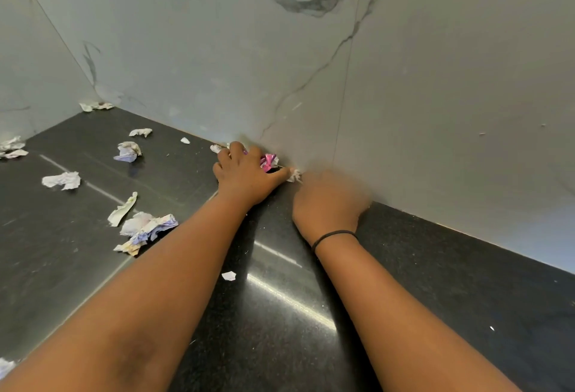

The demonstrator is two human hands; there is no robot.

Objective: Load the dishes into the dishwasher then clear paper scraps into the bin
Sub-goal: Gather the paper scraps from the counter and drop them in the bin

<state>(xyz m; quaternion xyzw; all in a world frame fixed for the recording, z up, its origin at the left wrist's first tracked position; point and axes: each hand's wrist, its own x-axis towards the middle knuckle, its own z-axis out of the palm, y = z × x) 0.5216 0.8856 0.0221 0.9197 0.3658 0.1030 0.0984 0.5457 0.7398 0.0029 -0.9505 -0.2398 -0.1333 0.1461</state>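
A black countertop point(435, 298) meets a grey-veined marble wall point(280, 49).

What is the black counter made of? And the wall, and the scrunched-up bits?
Counter: looks like polished dark stone, speckled and mirroring light streaks. Wall: pale marble-look slab or tile, grey veins, thin seams, matt sheen. Scraps: crumpled paper, creased and torn, mostly white.

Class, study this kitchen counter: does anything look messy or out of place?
Yes. Crumpled paper scraps litter the black counter, mostly left of the arms; the left hand holds a pink scrap by the wall.
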